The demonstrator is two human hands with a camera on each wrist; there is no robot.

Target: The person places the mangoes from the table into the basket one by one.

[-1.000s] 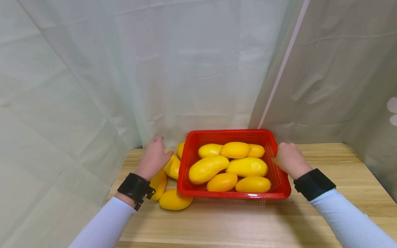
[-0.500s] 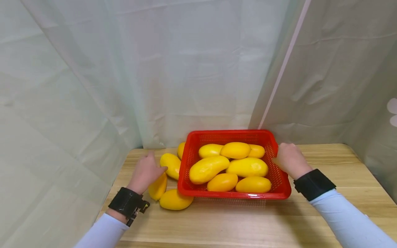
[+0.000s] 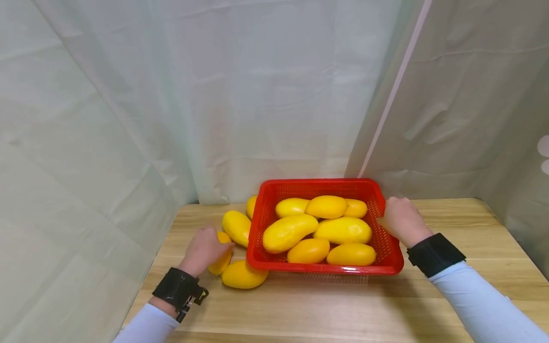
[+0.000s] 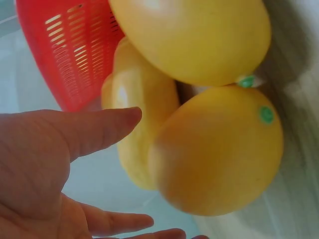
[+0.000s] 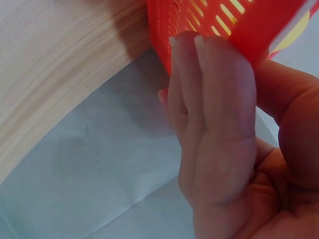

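Red plastic mesh makes up the basket (image 3: pixel 388 238) on the wooden table (image 3: pixel 343 309), and six yellow mangoes lie heaped inside it. The right hand (image 3: pixel 401 220) grips the basket's right wall; in the right wrist view its fingers (image 5: pixel 209 89) curl up over the outer mesh with the thumb on the other side of the rim. Four more mangoes lie on the table just left of the basket. The left hand (image 3: pixel 206 247) rests on one mango (image 3: pixel 221 261) of these, the one farthest left, covering its upper end. In the left wrist view that hand's fingers (image 4: pixel 94 127) are spread and fairly straight beside the fruit, not curled round it. Another mango (image 3: pixel 244 275) lies touching it at the basket's near left corner, and a third (image 3: pixel 237 226) sits just behind. Pale curtains (image 3: pixel 128 119) hang behind the table.
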